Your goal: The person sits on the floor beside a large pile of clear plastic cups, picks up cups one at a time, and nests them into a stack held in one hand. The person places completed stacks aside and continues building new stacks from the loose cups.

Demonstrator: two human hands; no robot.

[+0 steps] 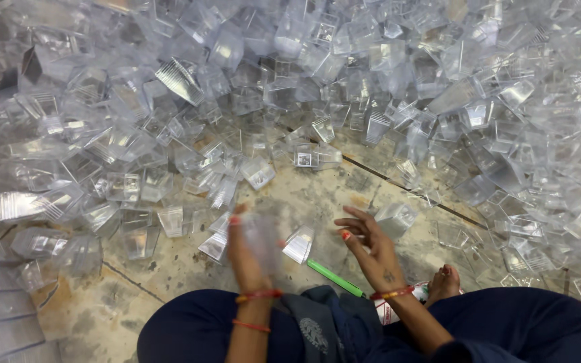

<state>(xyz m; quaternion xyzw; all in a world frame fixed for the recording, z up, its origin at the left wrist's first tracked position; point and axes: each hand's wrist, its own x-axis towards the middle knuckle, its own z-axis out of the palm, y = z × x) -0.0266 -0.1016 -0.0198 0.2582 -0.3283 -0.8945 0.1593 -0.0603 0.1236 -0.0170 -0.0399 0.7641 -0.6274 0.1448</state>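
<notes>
The left hand (253, 252) (blurred) grips a clear plastic cup (262, 236); the right hand (370, 245) hovers open-fingered, empty. A huge heap of cups (290, 101) covers the floor (169, 269) ahead, so most looks unhandled.

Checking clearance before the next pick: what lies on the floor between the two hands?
Head view: one clear plastic cup lies between the left hand and right hand, with a green pen just below it.
</notes>
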